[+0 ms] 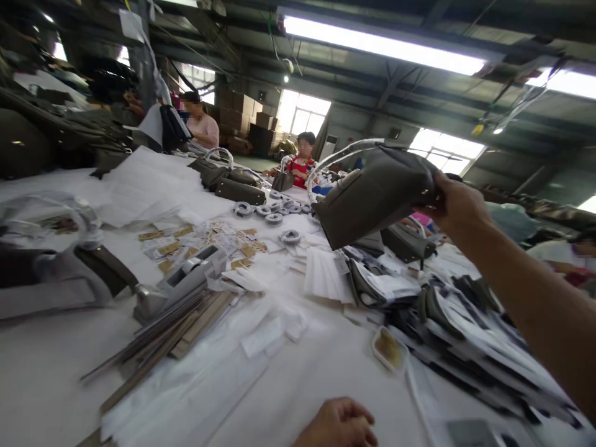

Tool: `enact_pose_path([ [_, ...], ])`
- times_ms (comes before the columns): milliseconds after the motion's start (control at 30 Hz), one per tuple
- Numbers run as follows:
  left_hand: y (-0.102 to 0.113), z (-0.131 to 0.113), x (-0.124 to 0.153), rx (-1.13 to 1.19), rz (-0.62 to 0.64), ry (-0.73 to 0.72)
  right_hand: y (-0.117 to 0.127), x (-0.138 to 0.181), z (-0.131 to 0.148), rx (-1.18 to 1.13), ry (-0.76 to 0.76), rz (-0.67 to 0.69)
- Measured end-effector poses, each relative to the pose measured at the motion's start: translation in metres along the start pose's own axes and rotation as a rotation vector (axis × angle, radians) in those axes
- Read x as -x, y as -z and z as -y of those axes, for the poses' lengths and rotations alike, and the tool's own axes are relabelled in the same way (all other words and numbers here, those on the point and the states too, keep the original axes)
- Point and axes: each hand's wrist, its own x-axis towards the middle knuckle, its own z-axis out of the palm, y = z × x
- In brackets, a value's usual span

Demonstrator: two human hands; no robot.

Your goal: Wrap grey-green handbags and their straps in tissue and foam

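A dark grey-brown handbag (pixel 377 192) hangs raised and tilted above the table, gripped at its right end by my right hand (pixel 454 202). Its handle (pixel 347 149), wrapped in clear or white film, sticks out to the upper left. The fingertips behind the bag are hidden. My left hand (pixel 338 425) is low at the bottom edge of the view, just over the white table (pixel 288 397). Its fingers are loosely bent and a little apart, with nothing visible in them. A small dish with yellowish contents (pixel 390 351) lies to the right of that hand.
Stacked bag pieces with white sheets (pixel 465 335) lie at right. A tape dispenser (pixel 190 273), brown strips (pixel 186 335), tags (pixel 205 242) and coiled rings (pixel 274 217) spread leftward. Finished-looking bags (pixel 239 189) stand farther back. Several people work around, one in red (pixel 302 166).
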Motion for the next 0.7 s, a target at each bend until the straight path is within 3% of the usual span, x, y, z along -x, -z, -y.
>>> enact_pose_path([
  [133, -0.01, -0.017, 0.016, 0.056, -0.128, -0.179, 0.055, 0.067, 0.044, 0.199, 0.096, 0.038],
  [233, -0.008, -0.029, 0.03, 0.07, -0.216, -0.227, 0.079, 0.125, 0.062, 0.422, 0.167, 0.052],
  [333, -0.001, -0.034, 0.04, 0.114, -0.408, -0.324, 0.085, 0.186, 0.061, 0.774, 0.224, 0.139],
  [433, 0.002, -0.034, 0.061, 0.176, -0.563, -0.424, 0.076, 0.25, 0.039, 1.047, 0.3, 0.321],
  [600, 0.006, -0.029, 0.119, 0.222, -0.573, -0.459, 0.059, 0.346, -0.006, 0.903, 0.285, 0.625],
  [700, 0.018, -0.022, 0.158, 0.222, -0.664, -0.477, 0.069, 0.373, -0.009, 0.762, 0.252, 0.825],
])
